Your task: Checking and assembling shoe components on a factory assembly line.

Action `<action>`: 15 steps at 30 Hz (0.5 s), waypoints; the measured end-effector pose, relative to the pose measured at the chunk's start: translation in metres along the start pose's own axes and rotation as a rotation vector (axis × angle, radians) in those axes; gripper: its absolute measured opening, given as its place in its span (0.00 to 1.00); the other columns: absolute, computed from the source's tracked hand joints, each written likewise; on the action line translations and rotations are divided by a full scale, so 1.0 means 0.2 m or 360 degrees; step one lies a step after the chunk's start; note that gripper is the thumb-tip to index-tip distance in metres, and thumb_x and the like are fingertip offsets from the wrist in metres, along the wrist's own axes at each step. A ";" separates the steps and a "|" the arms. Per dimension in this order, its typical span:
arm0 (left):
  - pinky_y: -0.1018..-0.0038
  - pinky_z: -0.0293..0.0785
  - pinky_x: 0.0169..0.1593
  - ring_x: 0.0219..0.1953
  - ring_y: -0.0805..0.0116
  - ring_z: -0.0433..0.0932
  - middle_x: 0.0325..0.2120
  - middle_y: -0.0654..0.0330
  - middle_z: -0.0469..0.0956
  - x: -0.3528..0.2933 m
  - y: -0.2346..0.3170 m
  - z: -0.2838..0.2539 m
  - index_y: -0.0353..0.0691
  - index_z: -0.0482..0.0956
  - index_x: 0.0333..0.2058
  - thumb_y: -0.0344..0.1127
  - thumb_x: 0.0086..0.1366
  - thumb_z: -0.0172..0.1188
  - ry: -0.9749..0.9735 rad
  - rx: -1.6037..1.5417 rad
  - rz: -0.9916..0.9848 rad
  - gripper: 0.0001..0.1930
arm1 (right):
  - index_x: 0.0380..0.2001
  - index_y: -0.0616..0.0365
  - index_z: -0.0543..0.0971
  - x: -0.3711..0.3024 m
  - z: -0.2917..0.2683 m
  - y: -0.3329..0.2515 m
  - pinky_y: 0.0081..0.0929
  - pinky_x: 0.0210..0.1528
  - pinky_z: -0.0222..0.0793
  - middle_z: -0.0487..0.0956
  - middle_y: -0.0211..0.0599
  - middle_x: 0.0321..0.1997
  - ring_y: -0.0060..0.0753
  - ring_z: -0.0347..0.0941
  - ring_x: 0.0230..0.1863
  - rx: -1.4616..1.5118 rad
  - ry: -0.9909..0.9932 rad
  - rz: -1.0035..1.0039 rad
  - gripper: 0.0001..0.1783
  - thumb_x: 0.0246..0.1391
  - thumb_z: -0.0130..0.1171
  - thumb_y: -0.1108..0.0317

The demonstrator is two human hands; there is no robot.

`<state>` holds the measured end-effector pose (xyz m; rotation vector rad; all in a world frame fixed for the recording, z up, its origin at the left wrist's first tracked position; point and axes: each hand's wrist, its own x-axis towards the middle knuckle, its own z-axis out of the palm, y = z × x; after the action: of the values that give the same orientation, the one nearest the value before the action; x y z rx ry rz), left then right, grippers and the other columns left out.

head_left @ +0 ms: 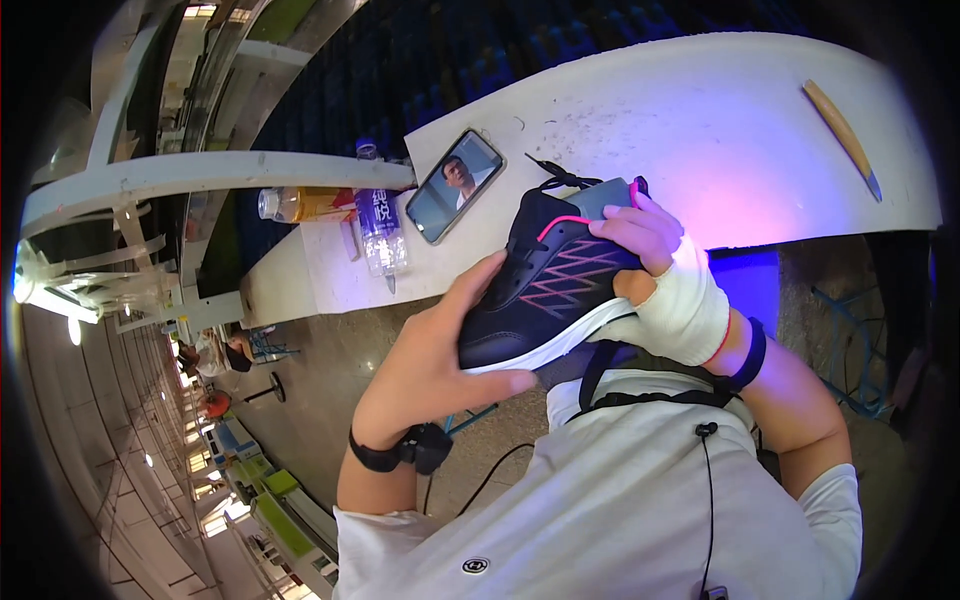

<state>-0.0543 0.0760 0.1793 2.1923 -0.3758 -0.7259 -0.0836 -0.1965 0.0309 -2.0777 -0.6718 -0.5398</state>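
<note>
Held firm at both ends

Your left hand's [425,360] fingers close round the toe of a black shoe with pink zigzag lines and white sole [565,285]; your right hand's [672,268] grip its heel end, probably to steady it. The shoe overlaps the near edge of the white-topped desk [650,115]. A dark-framed smartphone [452,190] crowds the left; room widens rightward, toward the wooden-handled pointed tool [842,138]

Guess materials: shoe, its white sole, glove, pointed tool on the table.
Shoe: black upper, smooth and faintly glossy at the toe, so perhaps synthetic leather.
Sole: even, satin-looking white edge, likely rubber or foam.
Glove: matte off-white with soft folds, probably knitted cotton or a blend.
Tool: smooth tan handle, likely wood; the narrow grey tip suggests metal, but is too small to confirm.
</note>
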 end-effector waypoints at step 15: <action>0.56 0.85 0.50 0.48 0.41 0.89 0.51 0.39 0.86 0.06 0.09 0.20 0.28 0.63 0.73 0.58 0.55 0.81 0.0195 0.1059 -0.0201 0.57 | 0.38 0.52 0.72 -0.14 0.13 0.02 0.60 0.65 0.77 0.80 0.43 0.56 0.61 0.78 0.65 -0.0062 0.0086 -0.0073 0.24 0.43 0.78 0.67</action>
<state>-0.0700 0.0353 0.1666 2.8933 -0.4658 -0.5787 -0.0990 -0.1837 -0.0033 -2.0806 -0.6835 -0.6377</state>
